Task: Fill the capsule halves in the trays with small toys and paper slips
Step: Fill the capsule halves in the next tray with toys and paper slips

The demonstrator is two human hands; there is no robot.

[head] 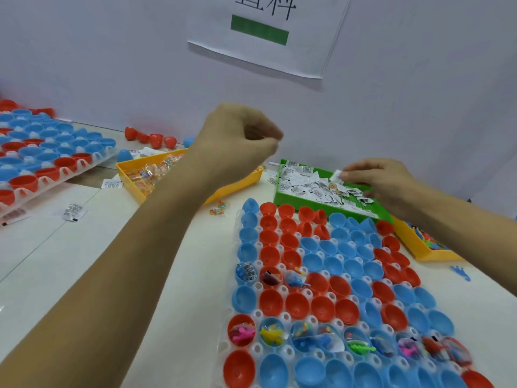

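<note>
A white tray (223, 345) in front of me holds several red and blue capsule halves. One row near the front (355, 343) and three halves further back (268, 277) contain small toys and slips. My left hand (240, 141) hangs raised above the yellow bin of wrapped packets (126, 172), fingers curled to the thumb; nothing shows in it. My right hand (383, 180) pinches a white paper slip (337, 175) over the green tray of slips (279, 197).
A second yellow bin of small toys (414, 247) sits right of the tray. Another tray of capsule halves (84, 163) lies at far left. Loose red halves (151, 138) line the wall. Stray slips (72, 212), a packet (218, 210) and a blue toy (461, 273) lie on the table.
</note>
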